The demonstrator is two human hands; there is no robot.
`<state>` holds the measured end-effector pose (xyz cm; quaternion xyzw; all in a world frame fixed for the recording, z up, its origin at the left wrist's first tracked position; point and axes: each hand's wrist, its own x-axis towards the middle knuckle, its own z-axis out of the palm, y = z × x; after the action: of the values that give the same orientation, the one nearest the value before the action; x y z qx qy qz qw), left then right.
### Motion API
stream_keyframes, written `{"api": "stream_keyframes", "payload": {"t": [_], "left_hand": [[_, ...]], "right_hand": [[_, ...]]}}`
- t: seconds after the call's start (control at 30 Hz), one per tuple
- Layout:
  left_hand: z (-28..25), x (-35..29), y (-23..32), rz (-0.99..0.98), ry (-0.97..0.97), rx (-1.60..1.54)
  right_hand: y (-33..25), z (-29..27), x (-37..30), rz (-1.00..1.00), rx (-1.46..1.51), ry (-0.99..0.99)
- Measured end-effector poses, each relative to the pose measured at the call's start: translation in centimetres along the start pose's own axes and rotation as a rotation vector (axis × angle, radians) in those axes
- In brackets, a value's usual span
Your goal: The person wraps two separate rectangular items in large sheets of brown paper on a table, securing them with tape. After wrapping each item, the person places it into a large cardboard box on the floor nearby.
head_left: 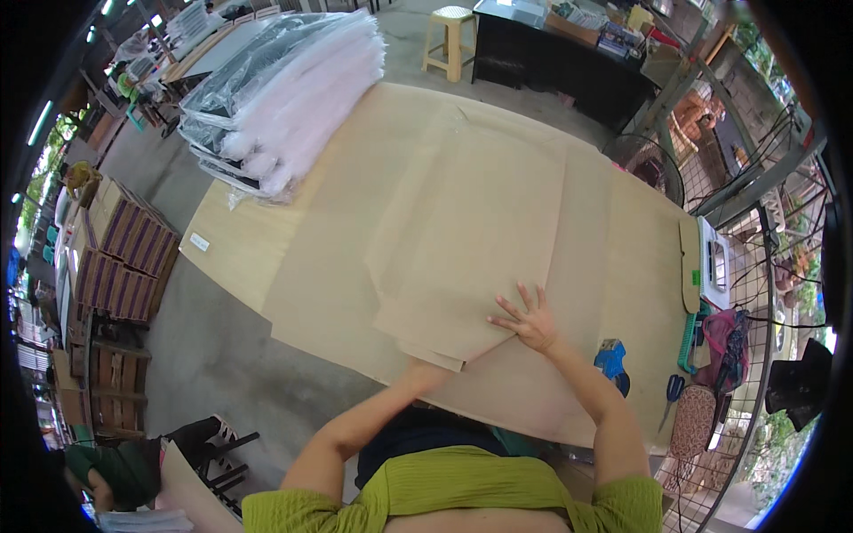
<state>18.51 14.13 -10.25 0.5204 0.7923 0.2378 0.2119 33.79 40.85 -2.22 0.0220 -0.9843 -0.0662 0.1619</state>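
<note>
A large sheet of brown kraft paper (471,258) lies folded over on top of a wider brown paper sheet (329,293) on the table. My right hand (530,324) is pressed flat on the folded sheet near its right edge, fingers spread. Close to the near edge, my left hand (428,377) reaches under the folded paper's lower corner. Its fingers are hidden by the paper, so whether they grip it does not show. To the right of my right forearm sits a blue tape dispenser (611,360).
Plastic-wrapped framed panels with white foam sheeting (302,98) are stacked at the table's far left. Scissors (673,391), a patterned pouch (693,422) and a green basket (689,342) line the right edge by a wire mesh. Cartons (124,258) stand left; a person (115,471) is lower left.
</note>
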Motion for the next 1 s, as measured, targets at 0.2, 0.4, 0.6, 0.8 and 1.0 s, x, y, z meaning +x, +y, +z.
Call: {"api": "stream_keyframes", "payload": {"t": [0.2,0.4,0.6,0.8,1.0], "left_hand": [[-13.3,7.1,8.6,0.052,-0.404,-0.036],[-10.0,18.0,4.8,0.479,-0.037,0.512],[-11.3,17.1,5.8,0.551,-0.121,0.478],[-10.6,16.7,5.2,0.491,-0.023,0.505],[-15.7,17.1,-1.8,0.626,-0.075,0.456]], "right_hand": [[0.3,-6.7,3.5,0.086,0.235,-0.682],[1.7,-2.5,3.9,0.468,0.313,-0.413],[2.4,-3.4,2.7,0.42,0.279,-0.628],[0.4,-1.8,3.5,0.399,-0.05,-0.588],[-2.0,-1.3,9.3,0.702,0.265,-0.446]]}}
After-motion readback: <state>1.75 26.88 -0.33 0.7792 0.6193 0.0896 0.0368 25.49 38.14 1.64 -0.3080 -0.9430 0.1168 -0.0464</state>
